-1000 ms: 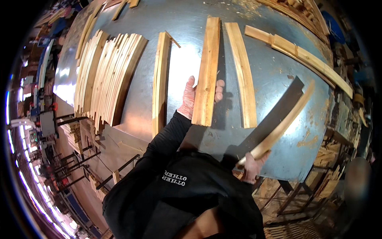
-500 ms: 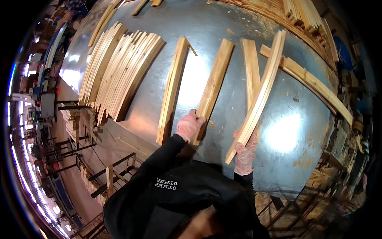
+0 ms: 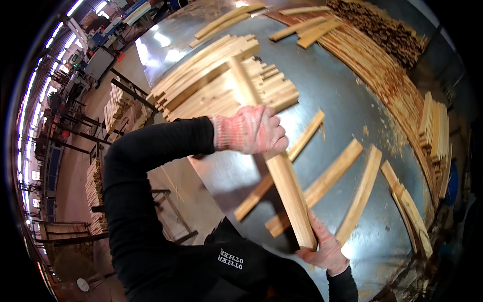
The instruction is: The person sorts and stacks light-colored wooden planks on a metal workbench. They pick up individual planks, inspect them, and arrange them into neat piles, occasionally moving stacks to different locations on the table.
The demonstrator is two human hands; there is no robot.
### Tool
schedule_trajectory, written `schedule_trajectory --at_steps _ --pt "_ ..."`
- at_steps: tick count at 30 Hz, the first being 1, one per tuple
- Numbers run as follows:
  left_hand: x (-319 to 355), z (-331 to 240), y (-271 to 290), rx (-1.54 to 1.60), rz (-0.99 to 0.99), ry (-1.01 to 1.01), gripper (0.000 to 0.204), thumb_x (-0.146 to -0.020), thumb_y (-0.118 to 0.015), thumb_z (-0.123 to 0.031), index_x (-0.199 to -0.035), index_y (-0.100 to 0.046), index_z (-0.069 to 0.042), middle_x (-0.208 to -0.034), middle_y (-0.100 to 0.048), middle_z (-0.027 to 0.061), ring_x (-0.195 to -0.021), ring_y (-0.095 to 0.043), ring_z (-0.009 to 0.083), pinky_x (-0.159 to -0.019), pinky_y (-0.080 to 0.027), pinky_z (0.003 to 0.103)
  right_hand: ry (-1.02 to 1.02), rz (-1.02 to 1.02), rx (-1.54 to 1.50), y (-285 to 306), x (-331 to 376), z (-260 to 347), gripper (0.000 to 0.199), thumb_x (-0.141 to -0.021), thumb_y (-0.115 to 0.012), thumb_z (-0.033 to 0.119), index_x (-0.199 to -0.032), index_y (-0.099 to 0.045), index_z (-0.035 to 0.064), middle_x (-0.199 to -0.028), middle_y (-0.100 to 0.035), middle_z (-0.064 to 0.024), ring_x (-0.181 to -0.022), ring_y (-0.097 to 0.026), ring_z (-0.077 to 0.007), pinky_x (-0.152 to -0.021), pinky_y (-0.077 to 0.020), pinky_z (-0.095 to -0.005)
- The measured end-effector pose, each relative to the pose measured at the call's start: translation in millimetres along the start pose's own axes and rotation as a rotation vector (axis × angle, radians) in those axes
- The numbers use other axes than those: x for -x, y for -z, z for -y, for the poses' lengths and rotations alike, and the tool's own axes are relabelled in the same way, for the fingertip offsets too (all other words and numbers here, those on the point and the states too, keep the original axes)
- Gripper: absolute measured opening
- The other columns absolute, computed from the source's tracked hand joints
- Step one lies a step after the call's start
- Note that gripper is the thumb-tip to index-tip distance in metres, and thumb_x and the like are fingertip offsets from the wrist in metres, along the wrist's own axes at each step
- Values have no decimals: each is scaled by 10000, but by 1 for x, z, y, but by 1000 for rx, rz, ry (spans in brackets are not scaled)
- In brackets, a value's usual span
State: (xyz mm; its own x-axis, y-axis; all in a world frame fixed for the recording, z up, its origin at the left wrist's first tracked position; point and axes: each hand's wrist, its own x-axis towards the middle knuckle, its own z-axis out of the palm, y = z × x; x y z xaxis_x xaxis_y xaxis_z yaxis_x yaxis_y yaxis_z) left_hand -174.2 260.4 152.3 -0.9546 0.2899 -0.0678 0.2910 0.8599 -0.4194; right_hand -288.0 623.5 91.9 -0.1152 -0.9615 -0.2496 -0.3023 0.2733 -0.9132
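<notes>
A long wooden strip (image 3: 288,191) is held slantwise across the front of my body, above the metal table. My left hand (image 3: 254,130), in a pale pink and white glove, closes over its middle from above. Its near end rests in my gloved right hand (image 3: 326,249), fingers and thumb around the sides. Below it lie two loose strips, one wooden strip (image 3: 255,195) at the left and another strip (image 3: 338,171) beside it. A third strip (image 3: 363,194) lies just beyond my right hand. The held strip's far end overlaps a pile of strips (image 3: 279,91).
Another stack of strips (image 3: 201,70) adjoins the pile on the metal table (image 3: 322,83). Two crossed strips (image 3: 410,216) lie at the right. A rusty-brown board (image 3: 382,73) follows the far edge, with bundled wood (image 3: 377,27) behind. Metal racks (image 3: 133,90) stand left on the floor.
The view has swung left. My left hand has let go of the strip lying on the table and now grips the one in my right hand, which has been raised and turned leftward.
</notes>
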Motion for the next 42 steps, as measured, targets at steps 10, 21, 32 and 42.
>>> schedule_trajectory --at_steps 10,21,32,42 --pt "61 45 -115 1846 -980 1021 780 -803 -811 -357 -1402 -446 -16 -1152 -602 139 -1075 -575 203 -956 -509 374 263 -532 43 -116 -345 106 823 -727 -859 198 -1403 -439 -11 -1272 -577 -176 -1200 -573 -294 -1013 -478 -393" --pt "234 468 -231 516 -42 1287 599 -839 -723 -439 -1287 -598 -61 -1088 -704 192 -994 -685 296 -866 -565 414 -238 -934 141 -168 -316 32 892 -850 -740 78 -1579 -231 1 -1560 -374 -224 -1444 -387 -328 -1179 -322 -395" --pt "78 226 -245 1345 -413 536 630 -965 -632 -384 -1498 -456 -98 -1317 -649 169 -1208 -633 264 -1042 -488 360 -918 -875 441 -190 -278 -45 1009 -827 -736 377 -1573 -181 -15 -1523 -413 -257 -1355 -477 -385 -1107 -409 -411" --pt "78 -86 -191 1595 195 912 1093 -830 -725 -605 -1560 -208 23 -1474 -444 295 -1323 -509 400 -1044 -458 403 -436 -637 28 -211 -290 -62 759 -912 -613 395 -1526 -325 52 -1419 -535 -194 -1309 -508 -362 -1106 -406 -407"
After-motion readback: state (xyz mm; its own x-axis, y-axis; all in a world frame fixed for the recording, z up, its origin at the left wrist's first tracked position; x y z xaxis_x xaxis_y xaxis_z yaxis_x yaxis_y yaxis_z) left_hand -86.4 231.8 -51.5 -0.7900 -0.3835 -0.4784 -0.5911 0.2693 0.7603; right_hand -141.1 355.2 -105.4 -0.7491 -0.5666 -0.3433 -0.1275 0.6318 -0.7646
